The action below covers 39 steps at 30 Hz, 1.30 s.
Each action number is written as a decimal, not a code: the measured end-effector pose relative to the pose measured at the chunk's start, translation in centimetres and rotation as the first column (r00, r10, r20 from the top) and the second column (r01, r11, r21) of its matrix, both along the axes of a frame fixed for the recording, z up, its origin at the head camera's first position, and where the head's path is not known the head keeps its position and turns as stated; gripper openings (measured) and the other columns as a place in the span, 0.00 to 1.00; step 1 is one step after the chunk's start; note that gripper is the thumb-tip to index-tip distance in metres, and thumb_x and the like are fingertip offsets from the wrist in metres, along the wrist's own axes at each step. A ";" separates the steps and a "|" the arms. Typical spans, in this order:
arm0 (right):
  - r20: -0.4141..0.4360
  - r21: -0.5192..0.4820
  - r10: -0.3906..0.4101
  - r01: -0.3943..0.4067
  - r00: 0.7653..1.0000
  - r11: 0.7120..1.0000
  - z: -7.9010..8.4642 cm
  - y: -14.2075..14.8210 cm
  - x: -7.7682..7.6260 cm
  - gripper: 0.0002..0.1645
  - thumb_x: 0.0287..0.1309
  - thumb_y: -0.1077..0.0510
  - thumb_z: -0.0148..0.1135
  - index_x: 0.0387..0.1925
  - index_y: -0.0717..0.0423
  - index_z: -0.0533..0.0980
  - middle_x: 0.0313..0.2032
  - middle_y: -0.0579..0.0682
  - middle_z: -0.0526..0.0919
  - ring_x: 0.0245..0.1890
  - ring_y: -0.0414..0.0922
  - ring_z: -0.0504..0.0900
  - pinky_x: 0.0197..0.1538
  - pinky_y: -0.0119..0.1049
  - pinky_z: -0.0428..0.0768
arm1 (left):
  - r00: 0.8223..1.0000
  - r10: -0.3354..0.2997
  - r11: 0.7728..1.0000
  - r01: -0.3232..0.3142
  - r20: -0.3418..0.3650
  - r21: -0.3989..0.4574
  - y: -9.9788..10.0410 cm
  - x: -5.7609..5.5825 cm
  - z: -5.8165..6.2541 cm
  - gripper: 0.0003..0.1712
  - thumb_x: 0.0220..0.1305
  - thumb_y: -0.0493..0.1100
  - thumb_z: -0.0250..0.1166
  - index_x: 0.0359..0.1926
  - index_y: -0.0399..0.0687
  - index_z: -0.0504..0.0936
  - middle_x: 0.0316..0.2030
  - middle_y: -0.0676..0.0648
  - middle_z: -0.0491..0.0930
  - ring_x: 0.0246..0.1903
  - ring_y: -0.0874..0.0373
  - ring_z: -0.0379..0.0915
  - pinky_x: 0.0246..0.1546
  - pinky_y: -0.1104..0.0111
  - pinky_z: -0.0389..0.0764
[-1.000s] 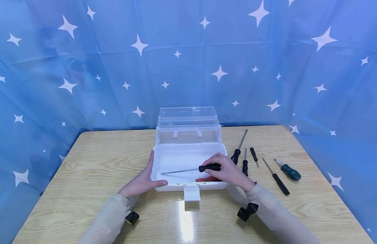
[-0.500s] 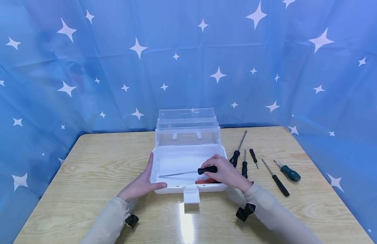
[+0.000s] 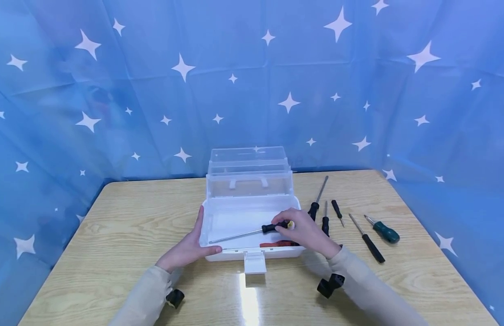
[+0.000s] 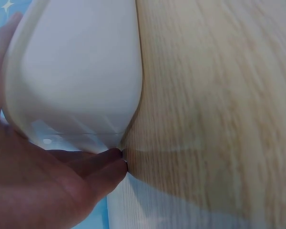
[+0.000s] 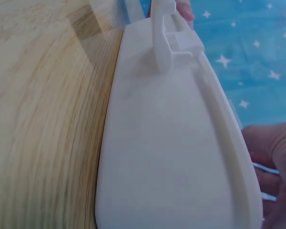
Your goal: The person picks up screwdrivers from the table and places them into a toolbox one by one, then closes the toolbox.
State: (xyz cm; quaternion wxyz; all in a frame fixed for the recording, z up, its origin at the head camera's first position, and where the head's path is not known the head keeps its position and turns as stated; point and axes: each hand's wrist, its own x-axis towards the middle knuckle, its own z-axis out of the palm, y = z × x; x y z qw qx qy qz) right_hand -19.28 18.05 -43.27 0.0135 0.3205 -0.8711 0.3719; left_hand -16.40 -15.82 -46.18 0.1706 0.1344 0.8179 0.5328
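Screwdriver (image 3: 269, 228), tip now lower, shaft between the hands (image 3: 297, 228) (image 3: 185, 250)

Left arm (image 3: 141, 294) and right arm (image 3: 367, 285), both pale cream long-sleeved, angle inward over the light wood-grain table (image 3: 146, 208). Left hand (image 3: 188, 248) nearer its left edge: fingers (image 3: 199, 220) extended forward, thumb spread sideways, pointing right. Right hand (image 3: 304, 232) nearer right edge: back up, fingers bent, pinching with thumb.

The box (image 3: 235, 218) is smooth plastic, the screwdriver shaft (image 3: 237, 236) metal.
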 end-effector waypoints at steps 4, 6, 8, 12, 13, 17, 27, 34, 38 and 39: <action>0.026 -0.032 -0.027 0.028 0.999 0.999 0.3 0.9 0.3 0.07 0.59 0.65 0.64 0.39 0.60 0.83 0.40 0.47 0.84 0.41 0.51 0.81 0.43 0.51 0.78 | 1.000 -0.009 1.000 0.010 -0.013 0.030 0.0 0.0 0.1 0.71 0.56 0.49 0.72 0.73 0.57 0.19 0.75 0.40 0.29 0.71 0.40 0.35 0.65 0.42 0.46; 0.030 -0.048 -0.053 0.054 0.998 0.997 0.3 1.4 0.5 0.07 0.58 0.66 0.64 0.39 0.59 0.83 0.40 0.46 0.84 0.40 0.50 0.81 0.42 0.49 0.79 | 1.000 -0.014 0.999 0.014 -0.018 0.029 0.0 0.0 0.1 0.71 0.56 0.49 0.72 0.73 0.56 0.19 0.75 0.39 0.30 0.71 0.39 0.36 0.65 0.41 0.46; 0.033 -0.059 -0.075 0.077 0.997 0.995 0.3 1.8 0.6 0.07 0.59 0.65 0.64 0.39 0.58 0.84 0.40 0.45 0.84 0.39 0.48 0.81 0.40 0.46 0.79 | 1.000 -0.008 1.000 0.008 -0.013 0.017 0.0 0.0 0.2 0.71 0.56 0.49 0.73 0.73 0.56 0.19 0.75 0.39 0.30 0.71 0.39 0.35 0.65 0.41 0.46; 0.023 -0.068 -0.108 0.110 0.994 0.992 0.3 2.5 0.7 0.07 0.60 0.64 0.64 0.40 0.56 0.84 0.40 0.44 0.84 0.37 0.44 0.79 0.37 0.39 0.78 | 1.000 0.002 1.000 -0.002 -0.004 -0.003 0.0 0.1 0.2 0.71 0.56 0.49 0.73 0.73 0.56 0.19 0.75 0.39 0.29 0.72 0.39 0.34 0.65 0.41 0.45; 0.021 -0.071 -0.115 0.117 0.993 0.991 0.3 2.6 0.7 0.07 0.60 0.64 0.64 0.40 0.56 0.83 0.40 0.44 0.84 0.37 0.43 0.78 0.36 0.38 0.77 | 1.000 0.002 1.000 -0.002 -0.002 0.000 0.0 0.1 0.1 0.71 0.56 0.49 0.73 0.73 0.56 0.19 0.75 0.39 0.29 0.72 0.39 0.34 0.65 0.41 0.45; 0.006 -0.077 -0.149 0.149 0.989 0.986 0.5 3.3 0.8 0.08 0.60 0.65 0.64 0.41 0.57 0.83 0.40 0.45 0.83 0.35 0.42 0.77 0.33 0.39 0.75 | 1.000 0.001 1.000 -0.001 -0.001 0.019 0.0 0.1 0.1 0.71 0.56 0.50 0.73 0.73 0.56 0.19 0.75 0.40 0.28 0.72 0.40 0.34 0.65 0.41 0.45; -0.028 -0.065 -0.216 0.214 0.976 0.975 0.3 4.8 0.6 0.07 0.59 0.65 0.65 0.40 0.56 0.83 0.39 0.47 0.84 0.33 0.45 0.79 0.30 0.34 0.74 | 1.000 -0.004 1.000 0.004 -0.001 0.029 0.0 0.1 0.1 0.71 0.56 0.50 0.73 0.73 0.57 0.19 0.75 0.42 0.28 0.72 0.41 0.34 0.65 0.40 0.45; -0.047 -0.051 -0.233 0.231 0.971 0.972 0.1 6.1 0.6 0.07 0.59 0.64 0.66 0.40 0.55 0.83 0.38 0.46 0.84 0.34 0.43 0.78 0.33 0.40 0.77 | 1.000 -0.010 0.999 0.011 -0.014 0.030 0.1 0.2 0.2 0.71 0.56 0.48 0.73 0.73 0.56 0.19 0.75 0.40 0.28 0.72 0.39 0.33 0.64 0.39 0.45; -0.017 -0.018 -0.270 0.270 0.963 0.963 0.0 6.7 0.6 0.07 0.60 0.63 0.65 0.41 0.57 0.83 0.38 0.48 0.84 0.34 0.44 0.79 0.34 0.41 0.78 | 1.000 -0.005 1.000 0.005 -0.012 0.026 0.1 0.2 0.3 0.71 0.56 0.48 0.73 0.73 0.56 0.19 0.75 0.40 0.29 0.72 0.40 0.33 0.64 0.39 0.45; -0.010 -0.010 -0.280 0.280 0.960 0.960 0.0 6.9 0.6 0.07 0.60 0.63 0.64 0.41 0.57 0.83 0.39 0.48 0.84 0.34 0.45 0.79 0.34 0.40 0.78 | 1.000 -0.002 1.000 0.002 -0.009 0.022 0.1 0.2 0.3 0.71 0.56 0.48 0.73 0.73 0.56 0.20 0.75 0.41 0.29 0.72 0.40 0.34 0.64 0.39 0.45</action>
